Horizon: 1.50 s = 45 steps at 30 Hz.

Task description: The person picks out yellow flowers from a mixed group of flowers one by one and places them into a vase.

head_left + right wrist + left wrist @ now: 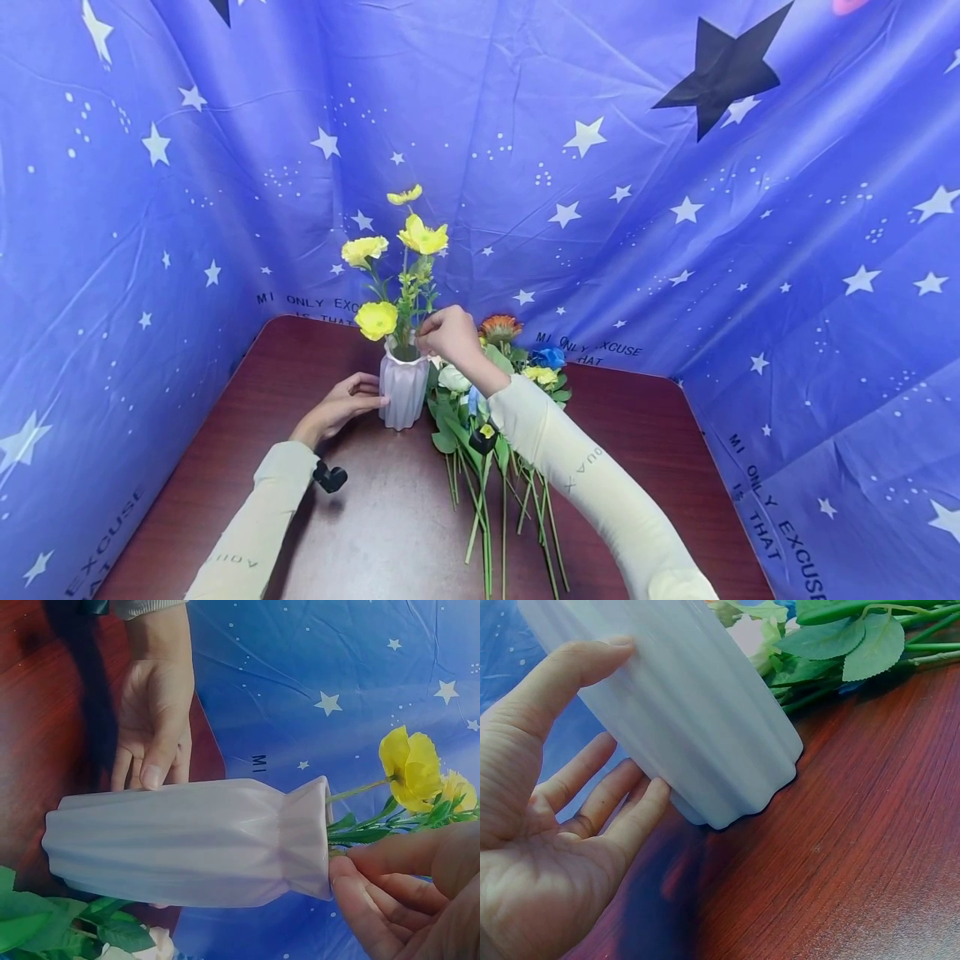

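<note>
A pale, ribbed vase (402,392) stands upright on the table, several yellow flowers (377,321) rising from its mouth on leafy green stems. My left hand (345,406) holds the vase low on its left side, with the thumb on the near face and the other fingers reaching behind it in the left wrist view. At the vase's mouth, my right hand (409,896) pinches a flower stem between thumb and index finger, right at the rim. Most of that stem is hidden by the fingers.
Right of the vase lies a bunch of flowers (454,379) with long green stems (503,533) toward the near side, including an orange bloom (500,327) and a blue one (549,358). The dark red table (637,467) backs onto a blue starry cloth (480,125).
</note>
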### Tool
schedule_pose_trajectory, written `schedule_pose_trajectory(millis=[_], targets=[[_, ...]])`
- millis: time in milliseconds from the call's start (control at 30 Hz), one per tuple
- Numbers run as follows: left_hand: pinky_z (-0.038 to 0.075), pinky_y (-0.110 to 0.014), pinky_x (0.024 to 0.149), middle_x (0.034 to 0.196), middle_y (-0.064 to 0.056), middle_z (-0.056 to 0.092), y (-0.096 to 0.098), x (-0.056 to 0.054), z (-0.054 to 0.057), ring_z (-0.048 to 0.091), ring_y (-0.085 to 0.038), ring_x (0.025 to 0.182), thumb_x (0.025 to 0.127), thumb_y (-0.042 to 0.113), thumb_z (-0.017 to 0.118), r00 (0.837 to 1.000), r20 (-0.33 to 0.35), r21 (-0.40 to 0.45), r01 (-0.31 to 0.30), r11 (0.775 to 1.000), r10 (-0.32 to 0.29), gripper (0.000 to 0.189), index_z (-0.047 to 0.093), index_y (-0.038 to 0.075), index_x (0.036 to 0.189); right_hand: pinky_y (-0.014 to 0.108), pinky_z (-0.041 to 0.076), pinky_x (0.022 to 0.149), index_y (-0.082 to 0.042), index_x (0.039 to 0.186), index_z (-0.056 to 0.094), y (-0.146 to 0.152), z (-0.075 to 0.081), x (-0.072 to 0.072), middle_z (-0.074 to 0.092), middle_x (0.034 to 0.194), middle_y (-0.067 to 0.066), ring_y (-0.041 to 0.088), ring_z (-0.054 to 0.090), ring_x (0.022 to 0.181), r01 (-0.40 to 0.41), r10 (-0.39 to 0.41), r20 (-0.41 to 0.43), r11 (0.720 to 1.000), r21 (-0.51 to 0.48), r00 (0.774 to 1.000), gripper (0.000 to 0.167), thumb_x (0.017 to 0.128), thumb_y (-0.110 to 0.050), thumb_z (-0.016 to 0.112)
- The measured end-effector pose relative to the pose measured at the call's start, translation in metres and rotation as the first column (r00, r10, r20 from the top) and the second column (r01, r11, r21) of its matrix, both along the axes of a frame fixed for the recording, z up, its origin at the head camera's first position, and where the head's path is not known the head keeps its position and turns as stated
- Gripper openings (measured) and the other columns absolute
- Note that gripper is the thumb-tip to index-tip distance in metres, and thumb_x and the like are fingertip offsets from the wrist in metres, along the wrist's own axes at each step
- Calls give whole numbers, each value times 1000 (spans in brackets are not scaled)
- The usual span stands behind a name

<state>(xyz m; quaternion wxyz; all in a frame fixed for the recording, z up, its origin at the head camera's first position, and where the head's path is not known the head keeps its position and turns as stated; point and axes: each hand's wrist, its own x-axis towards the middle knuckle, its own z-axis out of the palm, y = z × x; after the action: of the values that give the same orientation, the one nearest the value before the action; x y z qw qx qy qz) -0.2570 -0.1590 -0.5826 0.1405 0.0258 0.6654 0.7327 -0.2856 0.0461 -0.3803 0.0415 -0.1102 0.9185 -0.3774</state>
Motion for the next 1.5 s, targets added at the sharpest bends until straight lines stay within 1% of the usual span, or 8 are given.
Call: schedule_pose_trajectory(millis=[267,333,500,767,967,1233,1367,1500], targets=[[55,-33,97,119,-11,58,0,-1,-1,61,-9,102,91,6,73,1000,6,2,-1,1000,1,55,44,-8,135,26,60,58,1,90,80,4,-2,4,77,82,17,30,76,72,-45,45,-1,994,-102,999,13,90,-12,77],[55,-34,99,121,-12,58,0,-1,-1,61,-10,102,91,6,73,1000,6,-1,0,1000,0,56,43,-8,135,33,63,63,2,90,79,4,-4,4,77,83,18,31,76,72,-50,51,1,990,-133,999,14,90,-12,76],[53,-40,104,125,-16,57,1,1,2,61,-10,103,92,7,73,1000,11,-14,-1,1000,1,56,42,-8,137,40,64,68,2,91,79,5,-9,3,77,84,18,31,76,71,-51,48,-19,984,-173,999,12,89,-10,77],[52,-42,105,127,-18,56,2,2,5,61,-10,103,91,8,73,1000,12,-20,0,1000,0,57,42,-8,137,31,60,60,2,92,77,7,-13,2,77,81,18,24,73,64,-41,23,-85,975,-218,996,12,84,-6,81],[53,-41,103,125,-16,57,1,3,5,61,-10,103,91,7,73,1000,12,-18,-3,1000,3,56,43,-8,136,44,63,70,7,94,76,8,-13,2,76,84,22,23,73,64,-42,29,-49,953,-301,998,12,87,-2,77],[53,-41,103,124,-14,57,2,3,4,61,-11,103,91,7,73,1000,16,-11,-2,1000,2,55,44,-7,135,49,63,74,9,94,76,10,-13,2,75,86,25,32,76,69,-24,21,-11,932,-361,1000,12,89,-1,73],[53,-40,102,125,-16,57,2,4,5,61,-11,103,91,8,73,1000,19,-15,-3,1000,3,55,44,-7,135,38,64,69,6,94,77,11,-12,2,76,86,22,35,76,73,4,-10,-20,947,-320,1000,11,88,-3,75],[54,-39,101,125,-16,56,2,4,6,61,-11,103,91,8,73,1000,24,-18,-5,1000,5,55,44,-7,135,26,61,63,2,91,79,14,-12,2,78,84,17,25,76,69,31,-42,-47,973,-228,998,9,87,-6,77]])
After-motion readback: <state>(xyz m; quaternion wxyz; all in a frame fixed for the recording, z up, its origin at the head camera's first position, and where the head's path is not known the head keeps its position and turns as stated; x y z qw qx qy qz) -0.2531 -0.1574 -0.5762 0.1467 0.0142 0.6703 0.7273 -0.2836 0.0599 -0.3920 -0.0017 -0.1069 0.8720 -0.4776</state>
